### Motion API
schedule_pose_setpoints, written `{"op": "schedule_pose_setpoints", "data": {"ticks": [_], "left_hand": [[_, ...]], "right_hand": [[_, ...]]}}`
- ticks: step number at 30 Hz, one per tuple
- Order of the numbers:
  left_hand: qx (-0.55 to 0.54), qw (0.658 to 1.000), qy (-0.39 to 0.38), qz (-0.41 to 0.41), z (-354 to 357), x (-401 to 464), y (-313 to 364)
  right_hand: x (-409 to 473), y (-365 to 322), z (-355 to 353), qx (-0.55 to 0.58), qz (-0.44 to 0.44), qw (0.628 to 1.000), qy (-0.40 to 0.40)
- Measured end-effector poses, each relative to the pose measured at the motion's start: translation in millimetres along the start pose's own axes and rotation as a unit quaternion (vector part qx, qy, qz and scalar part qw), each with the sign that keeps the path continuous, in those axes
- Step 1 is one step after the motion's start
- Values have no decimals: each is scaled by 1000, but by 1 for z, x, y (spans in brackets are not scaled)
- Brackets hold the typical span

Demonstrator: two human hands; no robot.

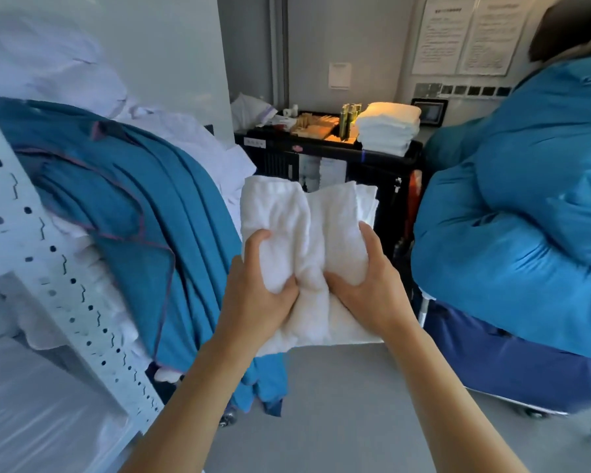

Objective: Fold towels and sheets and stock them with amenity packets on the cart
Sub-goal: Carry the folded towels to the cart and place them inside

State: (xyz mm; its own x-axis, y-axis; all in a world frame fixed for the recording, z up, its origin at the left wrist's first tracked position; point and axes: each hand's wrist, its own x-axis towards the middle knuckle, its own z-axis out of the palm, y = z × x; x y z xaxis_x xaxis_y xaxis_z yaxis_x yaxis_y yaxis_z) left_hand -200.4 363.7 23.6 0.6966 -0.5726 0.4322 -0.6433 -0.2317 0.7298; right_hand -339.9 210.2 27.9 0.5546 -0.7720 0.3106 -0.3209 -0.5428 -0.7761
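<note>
Room: grey floor [338, 404] running to a grey wall; two notice sheets [464, 35] hanging upper right. One black cart [325, 155] standing ahead, carrying one stack of white towels [388, 131] and amenity packets [316, 126]. Teal sheets [144, 206] draping left. One folded white towel [304, 227] being held mid-air before the cart: left hand [256, 302] and right hand [365, 291] both curling around it.

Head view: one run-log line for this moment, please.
left hand: grips folded white towel | right hand: grips same towel | cart: ahead, holds towel stack
</note>
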Motion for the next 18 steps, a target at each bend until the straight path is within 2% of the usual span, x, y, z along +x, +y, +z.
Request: {"op": "schedule_pose_setpoints", "data": {"ticks": [9, 14, 18], "left_hand": [[-10, 999, -22, -27, 113, 55, 2], [-33, 998, -41, -20, 155, 79, 1], [-52, 995, -64, -47, 186, 107, -14]], "right_hand": [[85, 89, -21, -5, 26, 999, -32], [117, 127, -22, -4, 50, 998, -31], [145, 155, -16, 2, 65, 997, -31]]}}
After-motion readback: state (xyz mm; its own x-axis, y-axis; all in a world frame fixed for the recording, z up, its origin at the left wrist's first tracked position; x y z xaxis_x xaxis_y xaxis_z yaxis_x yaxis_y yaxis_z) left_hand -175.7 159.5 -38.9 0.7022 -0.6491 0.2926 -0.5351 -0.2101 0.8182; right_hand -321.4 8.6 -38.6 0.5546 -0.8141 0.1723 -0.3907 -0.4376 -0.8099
